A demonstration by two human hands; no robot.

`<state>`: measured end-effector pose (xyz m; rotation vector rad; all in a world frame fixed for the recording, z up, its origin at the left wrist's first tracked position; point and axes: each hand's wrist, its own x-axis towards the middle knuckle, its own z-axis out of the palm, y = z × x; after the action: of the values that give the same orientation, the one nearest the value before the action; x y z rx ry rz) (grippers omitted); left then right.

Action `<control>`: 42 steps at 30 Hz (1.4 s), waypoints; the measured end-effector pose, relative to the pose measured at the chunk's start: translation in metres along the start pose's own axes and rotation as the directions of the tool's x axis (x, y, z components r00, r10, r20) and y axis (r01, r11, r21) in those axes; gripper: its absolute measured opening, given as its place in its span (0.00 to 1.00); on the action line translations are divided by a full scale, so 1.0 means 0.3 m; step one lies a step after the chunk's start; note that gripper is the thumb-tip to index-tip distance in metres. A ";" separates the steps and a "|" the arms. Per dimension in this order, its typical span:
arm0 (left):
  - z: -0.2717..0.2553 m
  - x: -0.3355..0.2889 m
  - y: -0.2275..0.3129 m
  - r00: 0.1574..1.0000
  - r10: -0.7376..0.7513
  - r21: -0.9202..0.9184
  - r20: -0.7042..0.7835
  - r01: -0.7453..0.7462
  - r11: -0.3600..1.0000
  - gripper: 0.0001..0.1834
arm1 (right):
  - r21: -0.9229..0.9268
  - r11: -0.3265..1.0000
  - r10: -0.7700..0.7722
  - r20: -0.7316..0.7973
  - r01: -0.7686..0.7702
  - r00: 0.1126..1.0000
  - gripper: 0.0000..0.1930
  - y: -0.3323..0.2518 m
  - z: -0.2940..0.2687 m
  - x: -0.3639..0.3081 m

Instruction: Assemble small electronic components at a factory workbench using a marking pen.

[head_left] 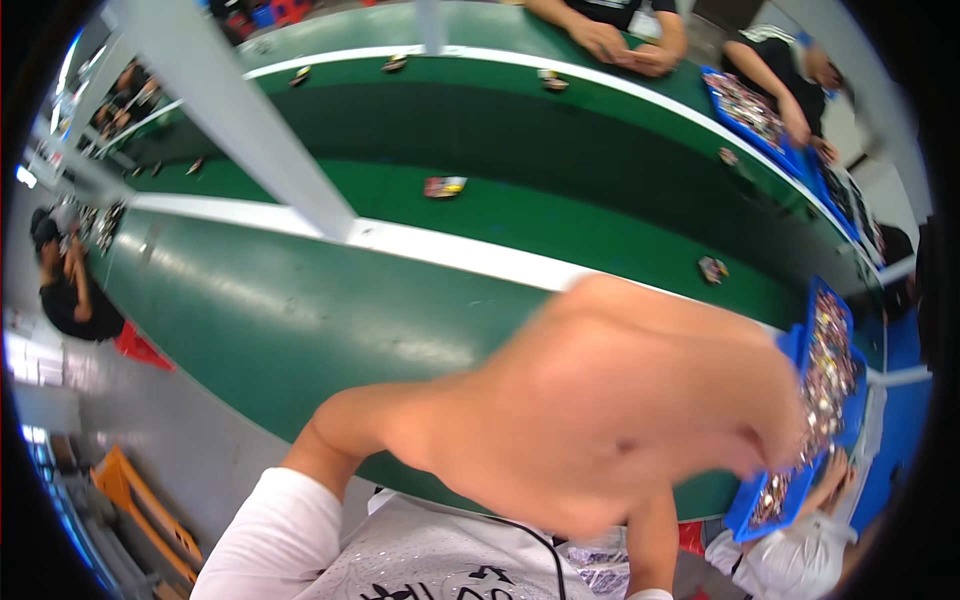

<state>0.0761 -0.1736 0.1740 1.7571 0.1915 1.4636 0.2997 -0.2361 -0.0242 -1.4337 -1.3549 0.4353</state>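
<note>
Blue trays (738, 524) of packets (827, 375) lie beside our blurred left hand (620, 400), which seems to screen our right hand, so we cannot tell whether either's fingers hold anything, and a blind sweep could knock packets out.

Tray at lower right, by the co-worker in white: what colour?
Blue. The tray shows best in the head view, the only one here.

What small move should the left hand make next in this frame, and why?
Probably lower the left hand toward the green tabletop: it fills the middle of the view, large and blurred, covering part of that surface, and the right forearm disappears behind it.
</note>
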 end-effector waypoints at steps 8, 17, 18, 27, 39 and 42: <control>0.036 0.042 -0.275 0.735 -0.676 0.287 0.047 0.638 0.714 0.13 | -0.082 0.963 -0.263 -0.073 0.257 0.962 0.09 -0.123 0.071 0.042; 0.175 0.059 -0.850 0.637 -0.767 0.308 0.077 0.717 0.626 0.10 | -0.059 0.959 -0.281 -0.076 0.277 0.957 0.06 -0.132 0.042 0.022; 0.207 0.081 -0.874 0.629 -0.774 0.333 0.075 0.716 0.614 0.12 | -0.046 0.960 -0.281 -0.077 0.278 0.957 0.06 -0.126 0.046 0.022; 0.334 0.137 -0.987 0.639 -0.769 0.754 -0.018 0.513 0.410 0.20 | -0.055 0.961 -0.273 -0.060 0.270 0.960 0.06 -0.114 0.045 0.034; 0.085 -0.051 -0.688 0.667 -0.729 0.207 -0.156 0.744 0.636 0.09 | -0.016 0.969 -0.248 -0.050 0.248 0.967 0.07 -0.118 0.055 0.020; 0.034 -0.140 -0.553 0.607 -0.783 0.056 -0.140 0.794 0.605 0.09 | 0.127 0.985 -0.102 -0.113 0.116 0.988 0.06 -0.125 0.050 0.021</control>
<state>0.1337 -0.0952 0.0328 1.3660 1.0024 0.8647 0.2710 -0.2320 0.0044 -1.2494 -1.2875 0.3664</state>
